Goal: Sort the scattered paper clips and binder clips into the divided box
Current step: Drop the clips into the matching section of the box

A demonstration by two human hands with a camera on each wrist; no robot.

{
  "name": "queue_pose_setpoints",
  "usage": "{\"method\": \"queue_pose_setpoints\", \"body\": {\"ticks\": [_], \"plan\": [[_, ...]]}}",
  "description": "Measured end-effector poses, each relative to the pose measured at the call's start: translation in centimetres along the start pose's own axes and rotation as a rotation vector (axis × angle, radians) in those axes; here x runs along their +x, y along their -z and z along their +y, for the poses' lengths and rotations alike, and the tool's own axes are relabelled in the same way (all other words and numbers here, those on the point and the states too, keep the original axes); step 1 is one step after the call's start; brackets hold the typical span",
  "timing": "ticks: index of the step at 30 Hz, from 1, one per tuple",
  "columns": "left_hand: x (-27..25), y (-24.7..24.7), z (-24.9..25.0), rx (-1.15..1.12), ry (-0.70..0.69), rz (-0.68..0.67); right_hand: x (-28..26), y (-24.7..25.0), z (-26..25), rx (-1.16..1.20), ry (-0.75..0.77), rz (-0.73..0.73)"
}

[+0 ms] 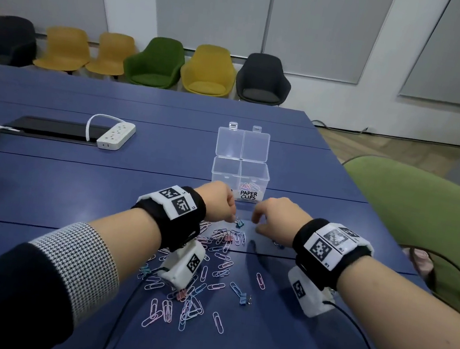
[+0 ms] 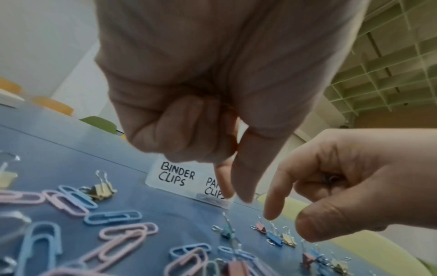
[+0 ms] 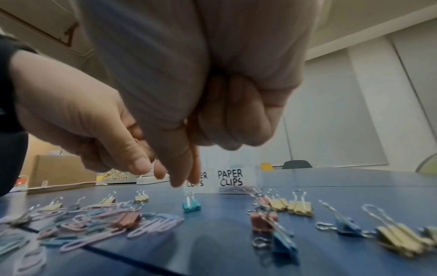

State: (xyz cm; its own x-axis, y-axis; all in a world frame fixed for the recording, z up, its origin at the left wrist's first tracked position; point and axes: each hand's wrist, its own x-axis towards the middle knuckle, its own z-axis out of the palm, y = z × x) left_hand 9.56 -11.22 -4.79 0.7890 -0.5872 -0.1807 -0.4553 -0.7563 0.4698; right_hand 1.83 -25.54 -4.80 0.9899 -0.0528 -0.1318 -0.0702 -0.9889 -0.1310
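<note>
The left hand (image 2: 212, 84) has its outer fingers (image 2: 179, 130) curled into the palm, while index finger and thumb point down, close together, above a teal binder clip (image 2: 227, 230); whether they already pinch anything I cannot tell. The right hand (image 2: 354, 179) is half curled, and the left wrist view shows a small metal loop inside its palm; so it probably holds a binder clip already, with the index finger free to take one more; this is my judgement only.

The teal binder clip stands just in front of the divided box (image 1: 240, 173); more binder clips (image 3: 300, 207) lie in front of the box toward its "PAPER CLIPS" side, and the pile of paper clips (image 1: 193, 281) is spread on the surface (image 1: 72, 196) further from the box, toward the person. The box stands open near the hands, I think so that each clip travels only a short way.

The head view shows that the "PAPER CLIPS" compartment already contains some clips; the other compartment looks empty from there. Its "BINDER CLIPS" label is hidden behind the left hand in that view; only the left wrist view shows it complete.
</note>
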Motion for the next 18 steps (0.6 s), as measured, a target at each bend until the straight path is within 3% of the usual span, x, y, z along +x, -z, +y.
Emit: {"method": "queue_pose_setpoints", "body": {"ticks": [3, 5, 9, 14, 18], "plan": [[-0.2, 0.1, -0.5, 0.100, 0.046, -0.094, 0.3, -0.1, -1.4, 0.000, 0.099, -0.035], [-0.3, -0.1, -0.8, 0.124, 0.061, -0.113, 1.1, -0.3, -2.2, -0.026, 0.081, -0.057], [-0.3, -1.1, -0.4, 0.157, 0.040, -0.100, 2.3, -0.2, -3.1, -0.102, -0.019, -0.097], [0.2, -0.9, 0.1, 0.256, 0.034, -0.121, 2.5, 0.0, -3.6, -0.143, 0.047, -0.220], [0.8, 0.2, -0.3, 0.196, 0.061, -0.032, 2.4, -0.2, -3.0, -0.098, 0.068, -0.194]]}}
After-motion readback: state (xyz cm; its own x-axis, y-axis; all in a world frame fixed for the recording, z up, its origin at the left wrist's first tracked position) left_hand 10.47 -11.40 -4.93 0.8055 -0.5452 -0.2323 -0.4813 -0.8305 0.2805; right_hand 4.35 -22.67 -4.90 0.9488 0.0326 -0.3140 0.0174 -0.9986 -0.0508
